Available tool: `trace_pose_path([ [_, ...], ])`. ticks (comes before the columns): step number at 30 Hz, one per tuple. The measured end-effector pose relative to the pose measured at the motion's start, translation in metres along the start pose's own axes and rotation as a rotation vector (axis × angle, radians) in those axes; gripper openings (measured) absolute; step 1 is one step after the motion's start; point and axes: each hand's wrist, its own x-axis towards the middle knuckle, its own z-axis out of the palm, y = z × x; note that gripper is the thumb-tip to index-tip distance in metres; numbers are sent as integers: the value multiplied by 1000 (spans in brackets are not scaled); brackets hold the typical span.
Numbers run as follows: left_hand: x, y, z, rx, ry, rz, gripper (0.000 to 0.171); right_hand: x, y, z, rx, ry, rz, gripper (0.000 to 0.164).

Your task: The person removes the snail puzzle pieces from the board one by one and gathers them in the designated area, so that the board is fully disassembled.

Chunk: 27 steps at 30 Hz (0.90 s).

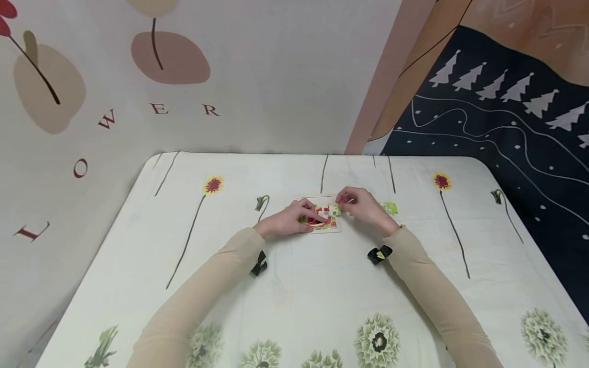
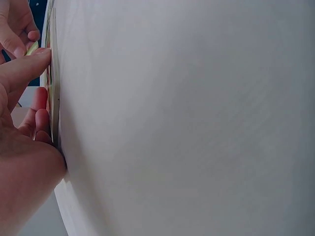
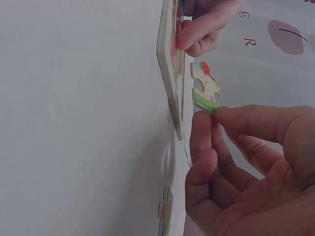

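Observation:
A small jigsaw puzzle board (image 1: 327, 231) with a light rim and a red and green picture lies flat on the table. My left hand (image 1: 289, 219) rests over its left part, with extended fingers touching the picture. Over the board's right side, my right hand (image 1: 363, 207) pinches a puzzle piece (image 3: 207, 86) between thumb and index finger. That piece is pale with green and red parts, and in the right wrist view it stands tilted just off the board. Some of the picture is hidden under the left hand.
Another green puzzle piece (image 1: 390, 208) lies on the table to the right of the board, partly behind the right hand. The table wears a white flower-print cloth (image 1: 313, 286). A printed wall hanging (image 1: 285, 92) rises behind the far edge.

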Motion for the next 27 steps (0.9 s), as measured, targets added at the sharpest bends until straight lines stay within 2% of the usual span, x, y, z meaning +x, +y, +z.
trace_pose_path([
  [8,-1,1,0,-1,5,10,33,-6,5,-8,-8,3,19,10],
  [17,0,0,1,3,3,-11,33,-16,13,-21,-13,25,52,9],
  [27,0,-1,2,1,7,8,34,-27,26,-35,-32,48,10,8],
])
